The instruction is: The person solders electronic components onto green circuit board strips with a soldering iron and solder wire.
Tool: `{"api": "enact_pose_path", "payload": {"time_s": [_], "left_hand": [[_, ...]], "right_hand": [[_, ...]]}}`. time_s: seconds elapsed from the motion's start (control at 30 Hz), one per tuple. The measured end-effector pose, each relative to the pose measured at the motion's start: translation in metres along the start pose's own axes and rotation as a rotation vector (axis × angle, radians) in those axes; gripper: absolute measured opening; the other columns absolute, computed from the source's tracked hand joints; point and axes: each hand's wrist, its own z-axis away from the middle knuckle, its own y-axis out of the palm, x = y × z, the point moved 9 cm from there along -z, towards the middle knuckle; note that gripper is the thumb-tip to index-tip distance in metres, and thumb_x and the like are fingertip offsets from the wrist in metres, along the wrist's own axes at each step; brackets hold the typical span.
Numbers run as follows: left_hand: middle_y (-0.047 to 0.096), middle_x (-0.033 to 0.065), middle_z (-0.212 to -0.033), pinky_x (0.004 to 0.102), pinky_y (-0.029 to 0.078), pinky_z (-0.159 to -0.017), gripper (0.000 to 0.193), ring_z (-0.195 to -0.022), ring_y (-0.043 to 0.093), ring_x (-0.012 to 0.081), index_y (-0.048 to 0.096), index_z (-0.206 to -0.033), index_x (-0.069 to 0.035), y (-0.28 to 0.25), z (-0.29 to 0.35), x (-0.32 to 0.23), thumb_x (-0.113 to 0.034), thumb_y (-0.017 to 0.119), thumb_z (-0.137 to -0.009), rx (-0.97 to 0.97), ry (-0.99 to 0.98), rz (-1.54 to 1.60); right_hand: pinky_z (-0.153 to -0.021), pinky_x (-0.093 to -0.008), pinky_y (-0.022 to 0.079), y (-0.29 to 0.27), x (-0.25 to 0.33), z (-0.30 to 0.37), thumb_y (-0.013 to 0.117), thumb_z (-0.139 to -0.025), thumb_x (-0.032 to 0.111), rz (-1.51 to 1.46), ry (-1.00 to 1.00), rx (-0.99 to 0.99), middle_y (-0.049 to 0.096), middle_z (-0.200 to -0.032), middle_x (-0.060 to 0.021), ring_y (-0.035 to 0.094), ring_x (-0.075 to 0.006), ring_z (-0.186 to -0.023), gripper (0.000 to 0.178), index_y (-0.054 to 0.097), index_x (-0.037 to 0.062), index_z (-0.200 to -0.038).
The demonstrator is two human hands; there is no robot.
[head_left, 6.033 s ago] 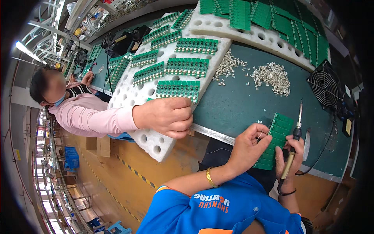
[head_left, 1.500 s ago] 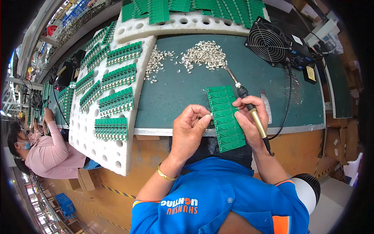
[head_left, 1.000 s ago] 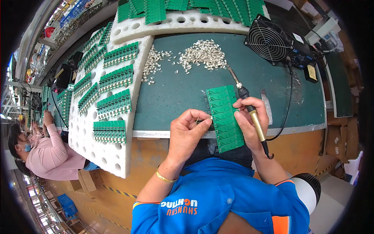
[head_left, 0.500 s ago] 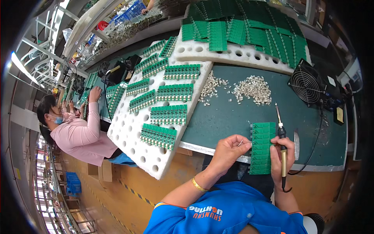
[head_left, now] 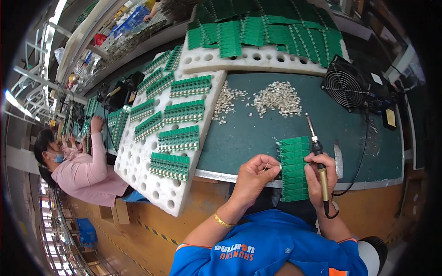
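Note:
A green circuit board panel [head_left: 294, 171] is held up at the table's front edge, with metal pins along its left side. My right hand [head_left: 321, 177] grips the board's right edge and also holds a soldering iron [head_left: 323, 184], its tip pointing up and away from the board. My left hand [head_left: 254, 178] is closed in a pinch at the board's left edge. A thin silvery solder wire [head_left: 266, 166] shows between its fingers; a small pale bit at the fingertips is too small to name.
Small metallic components [head_left: 278, 99] lie in heaps on the green table [head_left: 248, 133]. White foam boards [head_left: 133, 172] hold several assembled boards [head_left: 169, 166] and stacked green panels [head_left: 229, 43]. A black fan unit [head_left: 345, 87] stands right. A co-worker in pink [head_left: 85, 172] sits at left.
The whole view has shifted, so the scene sits further left. Both hands keep nearly the same hold on the board, wire and soldering iron.

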Motion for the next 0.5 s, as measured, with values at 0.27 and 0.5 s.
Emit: {"api": "enact_pose_path", "payload": {"time_s": [0.27,0.5], "left_hand": [[0.067,0.0024,-0.095,0.0206,0.049,-0.078,0.014,-0.087,0.061,0.0067,0.063,-0.102,-0.002,0.003,0.001,0.000,-0.001,0.069,-0.089,-0.002,-0.031,-0.042],[0.067,0.0025,-0.093,0.0166,0.046,-0.066,0.012,-0.079,0.059,0.0037,0.064,-0.100,0.000,-0.004,0.004,-0.015,0.001,0.068,-0.089,-0.128,0.126,-0.202]], "right_hand": [[-0.067,-0.0244,0.045,-0.004,0.006,-0.002,0.061,-0.087,-0.008,0.012,-0.040,0.000,0.064,-0.099,-0.0111,0.052,-0.0103,-0.071,0.028,0.053,0.0037,-0.111],[-0.070,-0.0268,0.049,-0.005,-0.003,-0.003,0.062,-0.085,-0.009,-0.039,0.000,-0.066,0.065,-0.096,-0.0099,0.059,-0.0136,-0.078,0.026,0.058,0.0041,-0.106]]}}
